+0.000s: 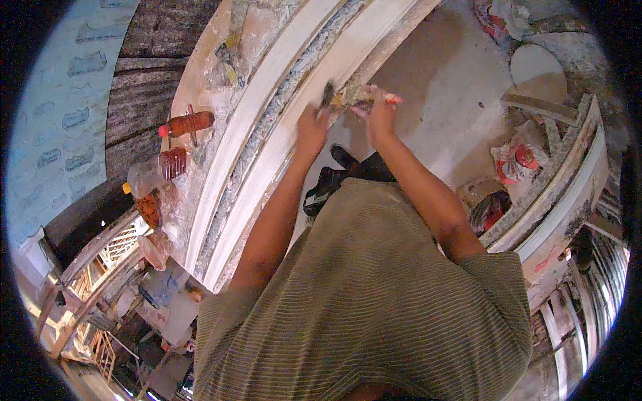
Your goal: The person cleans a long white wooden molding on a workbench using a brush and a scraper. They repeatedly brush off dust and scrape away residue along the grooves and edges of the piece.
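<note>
A long curved white plaster moulding (267,127) lies across a work surface and arcs from the lower left to the top. At its near edge my left hand (313,127) is closed on a small dark tool whose end sticks up above the fingers. My right hand (380,113) is beside it, gripping a clump of pale fibrous, plaster-caked material (354,95) with an orange tip showing at its right. Both hands meet over the moulding's edge. My forearms reach up from my olive ribbed shirt.
Two plastic bottles with reddish liquid (187,123) (160,167) lie left of the moulding. A second curved moulding (562,194) sits at the right, with red and white bags (518,160) and a round plaster disc (538,70) on the dusty floor. Wooden frames (93,294) stand lower left.
</note>
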`<state>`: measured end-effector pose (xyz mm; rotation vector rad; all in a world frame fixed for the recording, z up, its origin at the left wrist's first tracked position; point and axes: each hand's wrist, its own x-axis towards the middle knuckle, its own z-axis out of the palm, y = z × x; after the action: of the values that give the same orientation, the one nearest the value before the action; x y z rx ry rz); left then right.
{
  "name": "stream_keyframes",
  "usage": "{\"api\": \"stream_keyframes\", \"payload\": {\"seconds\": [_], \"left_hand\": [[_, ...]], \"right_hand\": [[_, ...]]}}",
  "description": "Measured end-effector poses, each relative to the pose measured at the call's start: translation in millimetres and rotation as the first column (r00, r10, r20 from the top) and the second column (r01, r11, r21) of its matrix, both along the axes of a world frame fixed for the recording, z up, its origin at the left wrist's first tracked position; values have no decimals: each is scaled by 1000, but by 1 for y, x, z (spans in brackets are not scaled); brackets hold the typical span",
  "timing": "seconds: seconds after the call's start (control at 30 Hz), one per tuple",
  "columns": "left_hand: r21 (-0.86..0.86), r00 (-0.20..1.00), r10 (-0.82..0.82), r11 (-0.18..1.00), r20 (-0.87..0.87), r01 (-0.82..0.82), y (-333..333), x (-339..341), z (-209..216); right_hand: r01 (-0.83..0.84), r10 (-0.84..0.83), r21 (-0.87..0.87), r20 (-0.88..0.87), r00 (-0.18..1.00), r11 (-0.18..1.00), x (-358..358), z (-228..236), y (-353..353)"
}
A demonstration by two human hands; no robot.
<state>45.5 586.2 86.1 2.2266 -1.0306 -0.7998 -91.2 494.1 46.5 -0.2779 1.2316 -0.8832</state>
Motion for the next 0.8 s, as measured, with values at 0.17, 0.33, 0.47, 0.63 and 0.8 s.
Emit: {"api": "stream_keyframes", "payload": {"seconds": [0.17, 0.33, 0.47, 0.63, 0.8], "left_hand": [[-52, 998, -31, 998, 45, 34, -78, -15, -14], [94, 998, 12, 996, -58, -6, -15, -6, 21], [16, 1000, -16, 1000, -5, 17, -102, -20, -4], [-42, 998, -59, 997, 15, 60, -200, -43, -25], [111, 998, 19, 994, -56, -12, -129, -39, 2]], "right_hand": [[-97, 100, 27, -143, 985, 995, -1, 23, -41], [17, -17, -6, -178, 984, 1000, -14, 6, -83], [-8, -13, -88, -236, 972, 996, -17, -7, -110], [-70, 30, -141, -269, 963, 987, -33, -22, -152], [31, -73, -173, -244, 967, 984, -59, -26, -201]]}}
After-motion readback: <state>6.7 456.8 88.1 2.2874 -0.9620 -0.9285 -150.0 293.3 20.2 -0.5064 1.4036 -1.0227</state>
